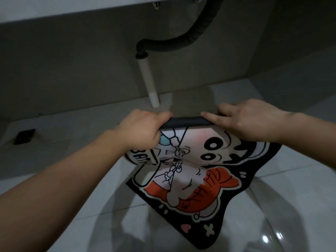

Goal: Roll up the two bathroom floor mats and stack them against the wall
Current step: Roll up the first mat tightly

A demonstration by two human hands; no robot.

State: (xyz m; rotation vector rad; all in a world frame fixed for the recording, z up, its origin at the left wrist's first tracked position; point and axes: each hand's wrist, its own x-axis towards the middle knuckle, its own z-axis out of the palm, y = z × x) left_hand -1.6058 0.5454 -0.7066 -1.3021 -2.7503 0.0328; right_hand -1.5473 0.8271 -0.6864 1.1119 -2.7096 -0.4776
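A cartoon-printed floor mat (192, 180) with a black border lies on the pale tiled floor, its near part flat and its far part lifted and bent over. The far edge (187, 122) is curled into a dark fold. My left hand (140, 130) grips the left end of that fold. At the right end, my right hand (249, 120) holds the fold with fingers pressed on top. Only one mat is in view.
A grey wall (72, 70) runs close behind the mat, under a counter edge. A white drain pipe (149, 82) joined to a black corrugated hose (181, 40) comes down to the floor just beyond my hands. A dark floor drain (24, 136) sits at the left.
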